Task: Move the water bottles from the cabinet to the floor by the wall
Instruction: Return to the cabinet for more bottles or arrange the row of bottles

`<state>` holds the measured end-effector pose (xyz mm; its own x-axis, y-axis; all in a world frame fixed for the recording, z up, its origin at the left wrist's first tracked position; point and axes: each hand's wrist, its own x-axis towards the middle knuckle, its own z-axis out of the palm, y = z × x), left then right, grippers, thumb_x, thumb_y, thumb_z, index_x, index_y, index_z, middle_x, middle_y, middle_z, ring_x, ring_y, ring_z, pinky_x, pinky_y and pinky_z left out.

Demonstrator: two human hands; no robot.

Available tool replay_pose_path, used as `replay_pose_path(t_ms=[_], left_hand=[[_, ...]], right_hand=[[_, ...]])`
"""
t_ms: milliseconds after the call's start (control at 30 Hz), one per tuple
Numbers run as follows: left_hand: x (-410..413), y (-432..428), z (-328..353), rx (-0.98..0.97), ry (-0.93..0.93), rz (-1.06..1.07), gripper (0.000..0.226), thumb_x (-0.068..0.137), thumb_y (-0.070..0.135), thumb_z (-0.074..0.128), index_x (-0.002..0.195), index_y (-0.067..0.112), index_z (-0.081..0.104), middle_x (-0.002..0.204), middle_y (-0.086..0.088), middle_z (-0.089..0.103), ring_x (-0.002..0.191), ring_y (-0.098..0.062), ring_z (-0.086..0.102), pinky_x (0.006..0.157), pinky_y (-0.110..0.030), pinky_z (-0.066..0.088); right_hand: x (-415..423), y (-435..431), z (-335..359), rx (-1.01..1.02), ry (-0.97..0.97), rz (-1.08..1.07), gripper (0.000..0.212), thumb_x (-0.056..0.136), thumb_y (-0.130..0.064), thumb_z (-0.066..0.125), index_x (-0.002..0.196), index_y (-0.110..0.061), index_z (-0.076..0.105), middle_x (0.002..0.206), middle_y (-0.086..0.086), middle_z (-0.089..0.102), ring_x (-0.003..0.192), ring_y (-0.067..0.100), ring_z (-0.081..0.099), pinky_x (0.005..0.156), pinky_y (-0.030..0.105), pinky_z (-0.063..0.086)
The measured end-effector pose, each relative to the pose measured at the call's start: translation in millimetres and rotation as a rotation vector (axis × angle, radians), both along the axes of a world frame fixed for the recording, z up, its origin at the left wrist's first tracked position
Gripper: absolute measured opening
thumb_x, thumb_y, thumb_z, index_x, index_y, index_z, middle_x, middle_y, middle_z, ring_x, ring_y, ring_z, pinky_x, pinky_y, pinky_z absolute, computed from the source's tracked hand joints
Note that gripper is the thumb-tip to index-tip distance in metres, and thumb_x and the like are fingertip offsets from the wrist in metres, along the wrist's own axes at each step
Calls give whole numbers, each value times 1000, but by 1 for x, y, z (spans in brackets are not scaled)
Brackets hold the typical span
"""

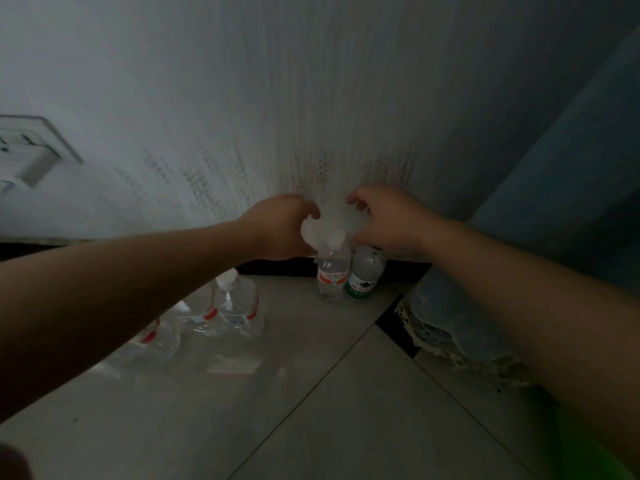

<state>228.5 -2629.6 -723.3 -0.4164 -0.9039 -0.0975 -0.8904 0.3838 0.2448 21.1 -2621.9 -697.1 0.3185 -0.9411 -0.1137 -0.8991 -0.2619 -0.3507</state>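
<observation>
Both bare arms stretch from the near edge toward the far wall, the forearms drawing together as they go. The left hand (284, 228) hangs knuckles up, its fingers curled down and inward against a pale smeared shape (310, 231). That shape sits just above the white cap of a clear plastic water bottle with a red-orange label (332, 275). Blur hides whether those fingers clamp anything, so I cannot tell its grip.

The right hand (389, 221) is just beside it with the wrist bent, forefinger and thumb hooked and apart on the far side. Its palm covers the top of a clear plastic water bottle with a green label (366, 275), and I cannot tell whether it holds that bottle.

Both bottles stand upright on the pale tiled floor (311, 393), side by side and close enough to touch. They stand against the dark skirting board (277, 268) at the foot of the pale ribbed wall (311, 98).

Further left, partly behind the left forearm, are more clear bottles with red labels (239, 303). One shows a white cap. The rest are cut off by the arm and too blurred to count.

On the far left, a white wall socket with a white plug (31, 150) is cropped by the edge. On the right hangs a teal cloth (571, 168). Below it is a lace-edged fabric (443, 327), its lower part hidden behind the right forearm.
</observation>
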Motion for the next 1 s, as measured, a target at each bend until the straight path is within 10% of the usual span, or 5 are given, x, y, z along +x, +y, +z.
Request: replay_pose_path(t_ms=[1000], left_hand=[[165,68,17,137,-214,149,52,79,44,75,126,30,57,115,6,63,91,-12,56,81,-32,50]], right_hand=[[166,30,-3,104,145,448,56,82,-41,68,132,-24,50,123,1,56,106,20,54,90,39,49]])
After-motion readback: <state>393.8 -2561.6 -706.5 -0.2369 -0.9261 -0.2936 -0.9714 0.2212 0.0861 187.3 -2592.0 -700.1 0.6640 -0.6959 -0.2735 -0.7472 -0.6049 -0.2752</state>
